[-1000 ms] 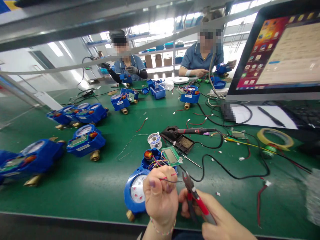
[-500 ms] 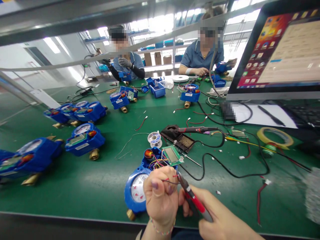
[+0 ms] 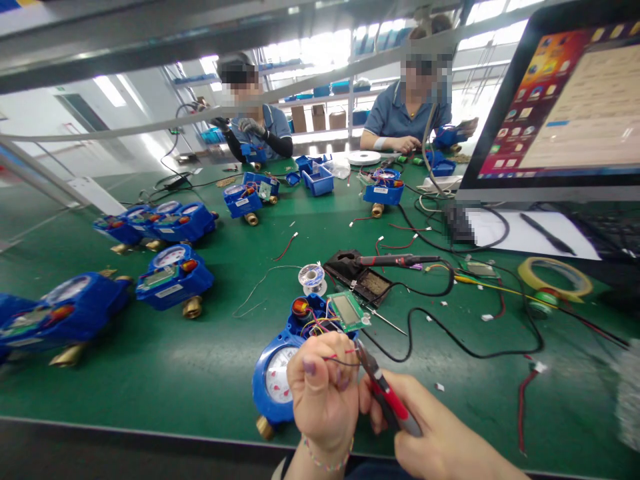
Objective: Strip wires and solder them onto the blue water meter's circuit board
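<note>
My left hand (image 3: 324, 387) is closed on thin wires (image 3: 343, 361), one red and one black, whose ends stick out past the fingers. Red-and-black handled pliers (image 3: 393, 399) are gripped in my right hand (image 3: 425, 417), with their jaws at the wire ends. Behind my left hand lies a blue water meter (image 3: 261, 380) with a round white dial and a brass fitting. Its housing is uncovered, showing wires, an orange-topped round part (image 3: 301, 307) and a green circuit board (image 3: 347, 311) with a display. My left hand hides part of the meter.
Behind the meter are a solder spool (image 3: 312, 279) and a soldering iron (image 3: 400, 260) on its stand. More blue meters (image 3: 175, 277) stand at the left. A monitor (image 3: 560, 107) and yellow tape roll (image 3: 555, 279) are at the right. Two co-workers (image 3: 407, 117) sit across the table.
The view has shifted slightly, so the table things appear a little further right. Both hands keep nearly the same pose, with the pliers still at the wire ends.
</note>
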A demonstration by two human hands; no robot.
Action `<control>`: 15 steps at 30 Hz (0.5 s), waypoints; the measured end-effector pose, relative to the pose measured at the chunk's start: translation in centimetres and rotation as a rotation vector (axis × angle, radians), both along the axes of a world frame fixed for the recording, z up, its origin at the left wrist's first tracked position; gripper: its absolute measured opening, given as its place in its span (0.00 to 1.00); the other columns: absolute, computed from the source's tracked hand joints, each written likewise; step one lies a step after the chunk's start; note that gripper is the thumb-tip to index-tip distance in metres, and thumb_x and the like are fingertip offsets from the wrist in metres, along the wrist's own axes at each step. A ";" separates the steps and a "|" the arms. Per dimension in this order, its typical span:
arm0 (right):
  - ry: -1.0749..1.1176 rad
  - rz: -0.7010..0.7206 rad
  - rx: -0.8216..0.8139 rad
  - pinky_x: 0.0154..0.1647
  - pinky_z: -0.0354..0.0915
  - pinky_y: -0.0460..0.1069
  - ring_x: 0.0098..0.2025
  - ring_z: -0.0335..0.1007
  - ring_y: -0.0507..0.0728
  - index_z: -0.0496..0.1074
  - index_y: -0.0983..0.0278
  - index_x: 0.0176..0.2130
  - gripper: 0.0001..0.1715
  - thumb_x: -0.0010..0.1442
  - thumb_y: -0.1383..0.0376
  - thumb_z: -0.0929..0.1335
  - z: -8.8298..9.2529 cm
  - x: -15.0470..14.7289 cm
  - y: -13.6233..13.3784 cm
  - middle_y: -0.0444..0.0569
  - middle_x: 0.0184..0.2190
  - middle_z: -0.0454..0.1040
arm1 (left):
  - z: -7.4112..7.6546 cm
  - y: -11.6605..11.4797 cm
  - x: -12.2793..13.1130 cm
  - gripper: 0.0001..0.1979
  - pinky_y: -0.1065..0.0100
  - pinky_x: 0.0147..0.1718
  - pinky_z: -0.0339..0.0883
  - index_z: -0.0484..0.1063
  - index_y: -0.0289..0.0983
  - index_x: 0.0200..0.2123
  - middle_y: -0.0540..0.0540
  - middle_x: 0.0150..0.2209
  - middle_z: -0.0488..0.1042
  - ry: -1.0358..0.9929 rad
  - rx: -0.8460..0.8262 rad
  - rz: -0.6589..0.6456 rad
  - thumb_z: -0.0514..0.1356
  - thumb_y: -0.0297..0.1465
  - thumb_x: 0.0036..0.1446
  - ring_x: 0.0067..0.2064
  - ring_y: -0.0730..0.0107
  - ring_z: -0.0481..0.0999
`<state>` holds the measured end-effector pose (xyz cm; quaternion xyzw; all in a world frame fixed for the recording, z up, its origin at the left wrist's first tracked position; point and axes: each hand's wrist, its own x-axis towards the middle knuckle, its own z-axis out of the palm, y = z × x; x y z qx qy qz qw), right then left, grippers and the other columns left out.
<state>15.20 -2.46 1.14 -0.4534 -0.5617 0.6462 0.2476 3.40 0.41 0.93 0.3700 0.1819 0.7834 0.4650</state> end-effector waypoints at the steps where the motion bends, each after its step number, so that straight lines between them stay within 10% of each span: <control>1: 0.003 0.003 0.008 0.37 0.57 0.49 0.34 0.60 0.56 0.64 0.64 0.33 0.20 0.36 0.66 0.57 -0.1 0.1 0.0 0.46 0.29 0.64 | -0.1 0.0 0.0 0.22 0.75 0.16 0.50 0.56 0.34 0.18 0.54 0.15 0.49 0.005 0.004 -0.002 0.54 0.39 0.61 0.16 0.78 0.50; 15: -0.092 0.017 0.090 0.33 0.55 0.48 0.32 0.59 0.55 0.64 0.64 0.33 0.20 0.36 0.66 0.56 0.1 0.2 0.2 0.44 0.28 0.63 | 0.0 0.0 0.3 0.21 0.76 0.15 0.49 0.56 0.34 0.19 0.54 0.16 0.50 0.008 0.016 0.011 0.53 0.37 0.62 0.16 0.78 0.51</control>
